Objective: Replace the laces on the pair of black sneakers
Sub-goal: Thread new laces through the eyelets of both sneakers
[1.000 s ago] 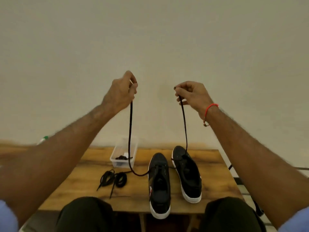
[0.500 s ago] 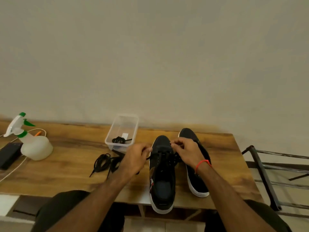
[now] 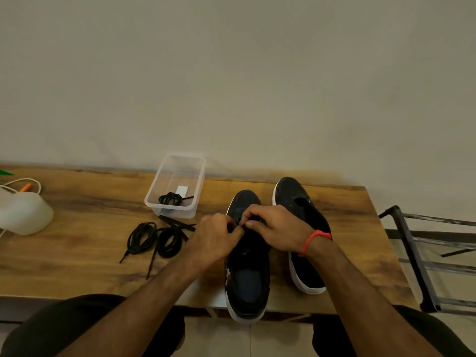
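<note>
Both hands met over the near sneaker (image 3: 247, 276) on the surface (image 3: 77, 253); the left hand (image 3: 215, 238) and right hand (image 3: 275, 228) pinched its lace, fingertips touching; the second sneaker (image 3: 296, 199) lay right of them; loose laces (image 3: 154, 239) lay left.

A second earlier both hands were raised high against the wall, each pinching one end of the black lace drawn taut up from the near sneaker (image 3: 247, 266). They came down to the table, and the left hand (image 3: 213, 237) and right hand (image 3: 274, 226) closed together over that sneaker's eyelet area, fingertips meeting and curled. The lace no longer hung in the air; whether either hand pinched it could not be made out.
</note>
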The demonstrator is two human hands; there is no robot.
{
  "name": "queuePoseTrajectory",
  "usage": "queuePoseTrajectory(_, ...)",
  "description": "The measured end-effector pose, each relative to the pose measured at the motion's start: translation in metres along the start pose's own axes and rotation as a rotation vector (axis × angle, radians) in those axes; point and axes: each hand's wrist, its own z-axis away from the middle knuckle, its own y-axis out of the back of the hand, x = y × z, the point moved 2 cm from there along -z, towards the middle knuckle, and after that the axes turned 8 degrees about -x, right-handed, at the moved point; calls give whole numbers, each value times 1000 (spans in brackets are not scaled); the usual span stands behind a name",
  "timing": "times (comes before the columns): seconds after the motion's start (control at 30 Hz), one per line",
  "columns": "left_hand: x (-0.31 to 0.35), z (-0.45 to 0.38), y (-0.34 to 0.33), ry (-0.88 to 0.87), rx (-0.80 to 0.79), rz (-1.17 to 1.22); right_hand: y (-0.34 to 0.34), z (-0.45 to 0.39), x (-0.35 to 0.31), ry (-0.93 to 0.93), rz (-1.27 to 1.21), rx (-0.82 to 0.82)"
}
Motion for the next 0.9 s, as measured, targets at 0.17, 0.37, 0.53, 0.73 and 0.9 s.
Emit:
queuePoseTrajectory(0.17, -2, 0, 4, 2, -105, 118, 9, 10, 5, 17, -138, -71)
queuePoseTrajectory(0.37, -8, -2, 9, 88, -219, 320, 21, 16, 6, 79, -410, -153)
queuePoseTrajectory(0.53, -11, -2, 6, 141, -244, 424, 22, 22, 15, -199, -455, -364)
queuePoseTrajectory(0.73, -11, -4, 7, 169, -251, 452, 8, 1, 20, -202, 23, 73)
queuePoseTrajectory(0.9, -14, -5, 6, 174, -249, 458, -15, -14, 16, -217, 88, 150)
